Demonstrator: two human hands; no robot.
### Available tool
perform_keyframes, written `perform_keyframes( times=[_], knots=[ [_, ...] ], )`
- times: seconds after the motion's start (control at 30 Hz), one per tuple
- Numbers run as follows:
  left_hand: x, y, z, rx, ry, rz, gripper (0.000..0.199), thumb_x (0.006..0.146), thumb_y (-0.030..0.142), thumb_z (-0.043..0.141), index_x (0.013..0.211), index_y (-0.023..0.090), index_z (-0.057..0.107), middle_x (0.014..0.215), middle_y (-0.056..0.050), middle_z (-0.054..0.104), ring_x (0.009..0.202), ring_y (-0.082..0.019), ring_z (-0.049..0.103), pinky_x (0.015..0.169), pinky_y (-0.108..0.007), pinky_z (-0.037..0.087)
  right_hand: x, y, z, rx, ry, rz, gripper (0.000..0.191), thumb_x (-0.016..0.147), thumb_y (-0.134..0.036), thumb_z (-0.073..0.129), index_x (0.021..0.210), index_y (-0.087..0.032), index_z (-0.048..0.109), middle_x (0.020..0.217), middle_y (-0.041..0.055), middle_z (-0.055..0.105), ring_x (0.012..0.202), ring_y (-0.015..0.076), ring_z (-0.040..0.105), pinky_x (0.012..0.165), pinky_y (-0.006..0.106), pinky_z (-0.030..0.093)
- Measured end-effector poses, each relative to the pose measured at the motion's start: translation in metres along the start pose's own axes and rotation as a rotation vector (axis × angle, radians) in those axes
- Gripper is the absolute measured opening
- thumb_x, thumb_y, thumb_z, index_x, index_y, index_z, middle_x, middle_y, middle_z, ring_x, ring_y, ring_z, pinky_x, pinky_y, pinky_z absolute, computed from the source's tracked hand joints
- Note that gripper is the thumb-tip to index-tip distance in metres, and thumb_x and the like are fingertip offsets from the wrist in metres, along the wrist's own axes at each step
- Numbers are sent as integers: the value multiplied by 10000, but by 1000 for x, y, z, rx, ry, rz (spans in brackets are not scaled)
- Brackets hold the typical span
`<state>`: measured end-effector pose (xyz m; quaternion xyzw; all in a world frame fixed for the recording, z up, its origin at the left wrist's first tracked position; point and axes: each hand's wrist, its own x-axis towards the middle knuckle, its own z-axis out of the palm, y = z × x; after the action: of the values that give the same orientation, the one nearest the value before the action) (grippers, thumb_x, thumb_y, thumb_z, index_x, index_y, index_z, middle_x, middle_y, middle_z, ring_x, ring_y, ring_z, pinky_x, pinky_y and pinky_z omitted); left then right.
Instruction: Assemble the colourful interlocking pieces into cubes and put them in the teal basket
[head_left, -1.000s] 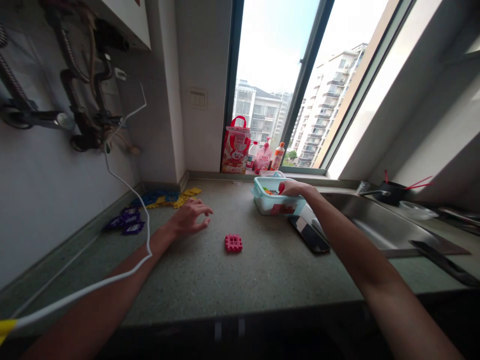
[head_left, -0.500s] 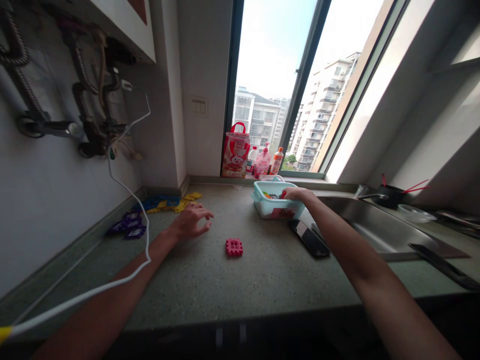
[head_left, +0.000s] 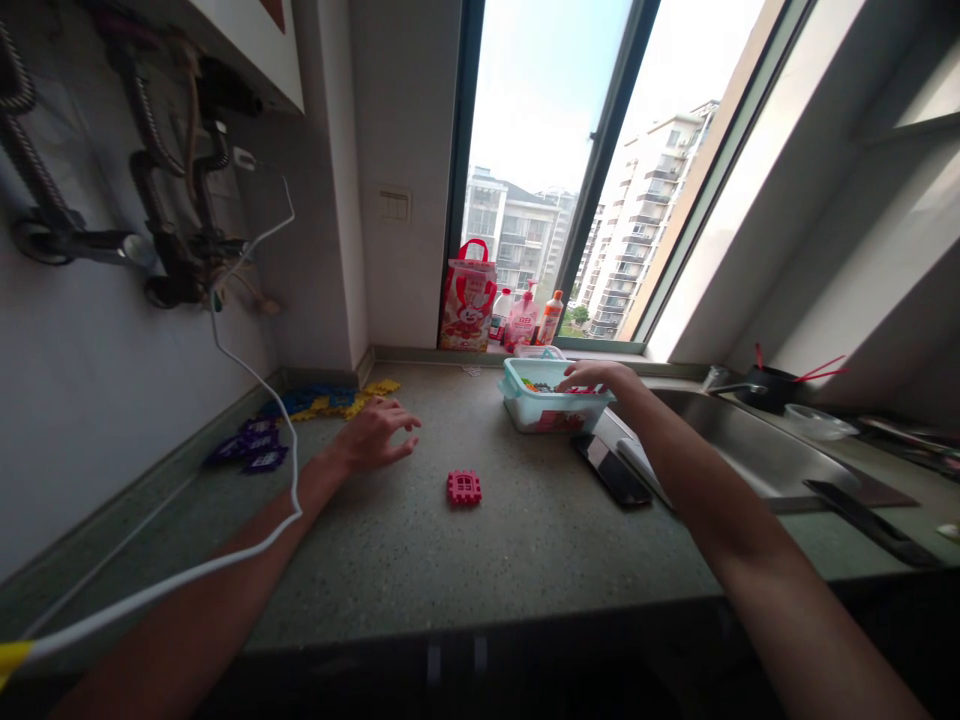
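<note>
My left hand (head_left: 375, 434) hovers over the counter at the left, its fingers apart and nothing in them. A red toy building block (head_left: 464, 487) with notched edges and a window-like grid lies on the counter, to the right of that hand and nearer to me. My right hand (head_left: 600, 376) reaches over the rim of a light blue plastic tub (head_left: 517, 405). Its fingers are loosely bent and open above the red, green, orange and dark pieces (head_left: 541, 387) inside. The fingertips are small and partly hidden by the tub.
Yellow and blue interlocking pieces (head_left: 360, 399) and purple packets (head_left: 255, 445) lie at the back left. A white cable (head_left: 294, 450) crosses above my left forearm. A black phone (head_left: 611, 470) lies before the tub, and a steel sink (head_left: 720, 440) is at the right.
My right hand has loosened: a red piece showed at its fingertips earlier, and now the fingers are spread over the tub. My left hand looks much the same. The view has shifted slightly.
</note>
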<state>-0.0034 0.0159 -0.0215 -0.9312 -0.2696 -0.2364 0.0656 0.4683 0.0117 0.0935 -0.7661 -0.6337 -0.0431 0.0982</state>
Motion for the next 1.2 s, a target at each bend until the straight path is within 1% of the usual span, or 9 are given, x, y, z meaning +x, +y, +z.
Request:
perform_keyframes(
  times=[0.13, 0.23, 0.3, 0.43, 0.63, 0.8, 1.03, 1.1, 1.2],
  knots=[
    [-3, -12, -24, 125, -25, -162, 330, 1004, 381, 483, 1111, 222, 753, 1148, -76, 781, 1109, -278, 664, 1016, -439, 419, -29, -33, -4, 29, 157, -145, 456, 895, -435, 698, 1291, -210, 700, 1275, 147, 727, 1139, 340, 687, 961, 453, 537],
    [-11, -23, -40, 189, -121, -384, 393, 1008, 461, 462, 1122, 236, 763, 1131, -88, 785, 1029, -281, 701, 909, -388, 468, -74, -75, 20, 288, 421, -564, 368, 993, -393, 584, 1318, -247, 676, 1240, 100, 738, 1105, 273, 703, 1001, 423, 533],
    [-15, -27, -47, 194, -209, -510, 467, 981, 574, 480, 1169, 249, 758, 1133, -96, 785, 979, -286, 724, 840, -360, 488, -107, -102, 46, 405, 394, -804, 334, 999, -387, 590, 1297, -268, 683, 1240, 81, 735, 1100, 255, 705, 1004, 411, 544],
    [-17, -25, -49, 182, -367, -657, 708, 843, 795, 535, 1249, 254, 743, 1217, -118, 765, 1057, -335, 719, 877, -365, 509, -150, -133, 91, 377, 119, -971, 544, 946, -497, 675, 1432, -261, 603, 1336, 115, 692, 1174, 294, 684, 1014, 436, 544],
    [-14, -21, -36, 121, -487, -585, 765, 723, 797, 659, 1280, 277, 725, 1204, -90, 762, 1065, -305, 710, 844, -322, 508, -157, -139, 103, 303, -155, -947, 809, 818, -550, 790, 1525, -251, 536, 1336, 147, 694, 1193, 336, 663, 1010, 455, 526],
    [-17, -24, -28, 111, -419, -515, 524, 709, 617, 739, 1100, 270, 765, 1014, -63, 781, 877, -250, 716, 701, -287, 478, -156, -145, 106, 342, -155, -918, 638, 820, -374, 769, 1427, -239, 630, 1199, 113, 749, 1075, 285, 709, 971, 389, 536],
    [-18, -25, -18, 10, -331, -382, 326, 753, 508, 692, 949, 260, 771, 918, -55, 771, 801, -240, 701, 701, -294, 487, -153, -141, 109, 364, -22, -1026, 460, 794, -304, 789, 1247, -278, 716, 1095, 55, 771, 1010, 241, 711, 950, 338, 539],
    [-15, -24, -13, 9, -315, -364, 360, 757, 511, 685, 995, 253, 769, 960, -62, 772, 816, -244, 703, 706, -295, 490, -138, -131, 94, 370, 93, -1000, 430, 827, -300, 778, 1251, -283, 708, 1133, 56, 765, 1058, 239, 692, 991, 346, 525],
    [-10, -19, -7, 4, -291, -349, 432, 751, 499, 689, 1099, 250, 748, 1027, -64, 766, 876, -257, 712, 741, -300, 503, -100, -100, 57, 351, 322, -766, 432, 872, -319, 748, 1296, -266, 687, 1239, 82, 741, 1146, 254, 669, 1033, 364, 504]
  ],
)
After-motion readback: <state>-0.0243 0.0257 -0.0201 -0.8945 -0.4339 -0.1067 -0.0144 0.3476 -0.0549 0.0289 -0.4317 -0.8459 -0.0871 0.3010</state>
